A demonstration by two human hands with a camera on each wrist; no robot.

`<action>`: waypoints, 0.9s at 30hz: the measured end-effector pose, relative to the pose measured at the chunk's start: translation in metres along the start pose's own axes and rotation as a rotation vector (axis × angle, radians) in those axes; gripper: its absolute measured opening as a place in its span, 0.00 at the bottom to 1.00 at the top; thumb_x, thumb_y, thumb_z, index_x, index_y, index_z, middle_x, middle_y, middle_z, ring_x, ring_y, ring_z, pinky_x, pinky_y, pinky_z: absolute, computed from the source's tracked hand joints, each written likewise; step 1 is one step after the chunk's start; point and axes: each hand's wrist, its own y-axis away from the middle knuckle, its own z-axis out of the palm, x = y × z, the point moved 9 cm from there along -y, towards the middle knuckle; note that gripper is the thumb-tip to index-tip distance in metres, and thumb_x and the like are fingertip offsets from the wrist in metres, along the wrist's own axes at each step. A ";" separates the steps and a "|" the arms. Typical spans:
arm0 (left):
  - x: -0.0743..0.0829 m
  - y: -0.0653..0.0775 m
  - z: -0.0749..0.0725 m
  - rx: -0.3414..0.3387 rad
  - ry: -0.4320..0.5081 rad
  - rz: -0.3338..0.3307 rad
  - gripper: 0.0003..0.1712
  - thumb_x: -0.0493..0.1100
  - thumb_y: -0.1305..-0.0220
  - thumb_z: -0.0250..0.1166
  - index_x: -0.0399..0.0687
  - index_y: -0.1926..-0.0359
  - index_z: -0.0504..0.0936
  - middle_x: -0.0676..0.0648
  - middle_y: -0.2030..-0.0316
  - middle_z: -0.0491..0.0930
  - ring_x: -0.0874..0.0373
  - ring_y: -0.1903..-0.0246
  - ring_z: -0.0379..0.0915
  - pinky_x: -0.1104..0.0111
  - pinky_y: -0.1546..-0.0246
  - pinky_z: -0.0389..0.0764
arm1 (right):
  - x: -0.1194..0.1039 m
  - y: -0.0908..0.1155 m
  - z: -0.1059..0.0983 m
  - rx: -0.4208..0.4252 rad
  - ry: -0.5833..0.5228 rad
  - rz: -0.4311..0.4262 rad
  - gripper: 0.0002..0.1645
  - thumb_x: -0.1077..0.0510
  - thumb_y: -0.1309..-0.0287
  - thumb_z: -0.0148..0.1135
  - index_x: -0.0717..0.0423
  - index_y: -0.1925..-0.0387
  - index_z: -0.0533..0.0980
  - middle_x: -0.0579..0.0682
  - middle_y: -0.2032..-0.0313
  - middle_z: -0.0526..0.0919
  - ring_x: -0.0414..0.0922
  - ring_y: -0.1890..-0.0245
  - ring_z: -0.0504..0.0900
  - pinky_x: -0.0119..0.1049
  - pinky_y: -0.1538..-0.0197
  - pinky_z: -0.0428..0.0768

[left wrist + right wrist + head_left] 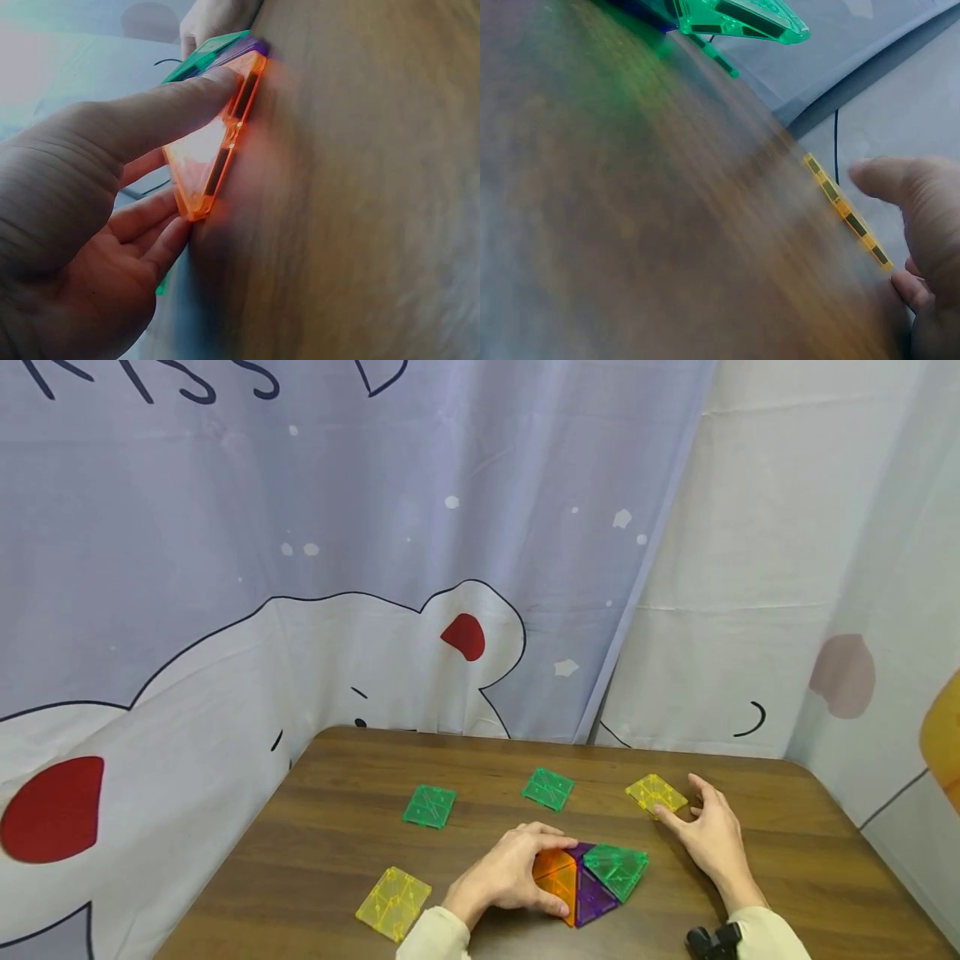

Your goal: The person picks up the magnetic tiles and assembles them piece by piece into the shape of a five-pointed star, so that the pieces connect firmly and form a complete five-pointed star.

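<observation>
My left hand grips an orange triangular magnetic tile, thumb on the near side and fingers behind, as the left wrist view also shows. Purple translucent tiles adjoin the orange one, and a green tile slants out at the right of this group. Over by a yellow square tile, my right hand is spread, thumb and fingers apart at the tile's near right side. In the right wrist view the thumb hovers above that yellow tile, and a fingertip is close to its end; contact is unclear.
Two green square tiles, one at the back left and another at the back middle, lie flat on the wooden table. Another yellow square tile lies left of my left hand. Printed curtains hang behind the table.
</observation>
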 end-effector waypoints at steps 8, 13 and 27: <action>-0.006 0.004 -0.003 -0.078 0.000 -0.009 0.55 0.44 0.51 0.88 0.66 0.20 0.78 0.57 0.25 0.76 0.57 0.28 0.71 0.61 0.25 0.73 | -0.008 -0.008 0.011 -0.066 0.110 -0.086 0.65 0.36 0.38 0.82 0.75 0.21 0.63 0.81 0.27 0.68 0.81 0.28 0.62 0.75 0.28 0.64; -0.010 0.006 -0.008 -0.045 0.038 -0.049 0.52 0.45 0.52 0.91 0.66 0.24 0.82 0.59 0.31 0.79 0.63 0.38 0.74 0.66 0.34 0.77 | -0.011 -0.003 0.014 -0.072 0.117 -0.119 0.54 0.39 0.34 0.81 0.72 0.24 0.70 0.78 0.28 0.71 0.77 0.30 0.65 0.75 0.29 0.66; -0.015 0.002 -0.012 0.035 0.021 -0.070 0.50 0.54 0.60 0.96 0.62 0.33 0.86 0.58 0.41 0.81 0.64 0.44 0.71 0.65 0.35 0.78 | -0.015 0.006 0.008 -0.082 0.094 -0.154 0.45 0.49 0.32 0.79 0.68 0.24 0.72 0.75 0.31 0.75 0.72 0.35 0.71 0.73 0.36 0.73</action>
